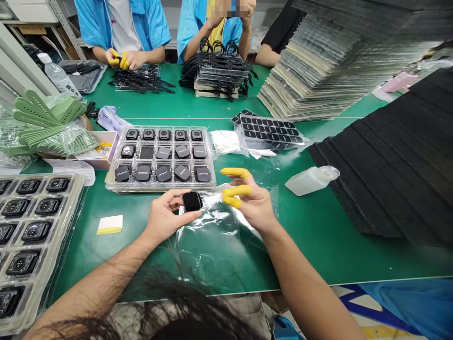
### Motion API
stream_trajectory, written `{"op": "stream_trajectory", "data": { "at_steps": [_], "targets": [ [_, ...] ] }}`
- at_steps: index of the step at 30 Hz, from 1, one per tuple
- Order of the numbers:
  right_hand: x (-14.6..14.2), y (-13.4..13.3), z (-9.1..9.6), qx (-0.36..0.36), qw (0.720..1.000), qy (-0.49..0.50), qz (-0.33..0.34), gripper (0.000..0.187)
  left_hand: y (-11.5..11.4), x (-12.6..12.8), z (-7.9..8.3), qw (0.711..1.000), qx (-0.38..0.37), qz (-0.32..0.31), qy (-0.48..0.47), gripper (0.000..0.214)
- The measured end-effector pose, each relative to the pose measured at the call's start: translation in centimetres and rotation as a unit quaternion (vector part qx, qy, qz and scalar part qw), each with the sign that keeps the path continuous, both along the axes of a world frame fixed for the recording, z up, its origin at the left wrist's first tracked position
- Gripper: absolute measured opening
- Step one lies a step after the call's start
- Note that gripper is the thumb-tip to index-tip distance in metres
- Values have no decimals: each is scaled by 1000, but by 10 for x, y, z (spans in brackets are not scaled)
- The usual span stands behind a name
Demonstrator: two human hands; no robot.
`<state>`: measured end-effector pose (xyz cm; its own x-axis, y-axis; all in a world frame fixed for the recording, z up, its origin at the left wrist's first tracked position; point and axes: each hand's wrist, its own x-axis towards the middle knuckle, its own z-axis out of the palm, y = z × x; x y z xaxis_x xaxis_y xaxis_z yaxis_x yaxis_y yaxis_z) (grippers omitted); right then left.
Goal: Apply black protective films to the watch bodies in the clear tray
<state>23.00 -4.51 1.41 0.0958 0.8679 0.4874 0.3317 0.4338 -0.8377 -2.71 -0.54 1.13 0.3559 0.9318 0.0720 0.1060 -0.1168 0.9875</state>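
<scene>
My left hand is closed on a strapless smartwatch, its dark screen facing up. Just to the right is my right hand, wearing yellow finger cots. Its thumb and one finger come close together beside a pale, blurred patch; what they pinch, if anything, I cannot make out. Another finger is raised apart. Under both hands lies a clear plastic sheet. Beyond them sits a clear plastic tray of watch cases, some topped with dark square pieces; one compartment in the middle row looks different, flat and dark.
Another tray of watches is at left, near green straps. A white bottle lies at right beside black stacked trays. Black label sheets lie behind. Across the green table, co-workers handle black straps.
</scene>
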Motion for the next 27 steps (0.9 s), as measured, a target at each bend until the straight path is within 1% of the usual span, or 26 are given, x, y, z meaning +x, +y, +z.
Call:
{"op": "stream_trajectory", "data": {
  "at_steps": [2,4,6,8,10,12,15,22,27],
  "targets": [
    [8,-3,5,-18,995,101,8,26,-1,1,-2,999,25,1,25,51],
    [6,-5,7,-83,981,177,15,31,-3,1,-5,997,56,-6,54,47],
    [-6,-7,6,-172,966,194,15,36,-4,2,-7,994,76,-18,78,45],
    [-25,-7,2,-243,951,193,8,41,-4,2,-8,992,82,-27,95,46],
    [-41,-6,-1,-292,935,200,8,45,-4,2,-9,992,76,-32,98,46],
    [-52,-5,-3,-327,920,215,11,48,-3,2,-10,993,68,-40,91,45],
    [-56,-5,-4,-352,907,229,14,45,-2,2,-10,993,64,-52,82,44],
    [-59,-6,-4,-352,907,233,-1,42,-3,1,-11,993,59,-56,86,44],
    [-60,-5,-3,-362,899,246,-6,44,-3,1,-11,993,57,-60,81,45]
  ]
}}
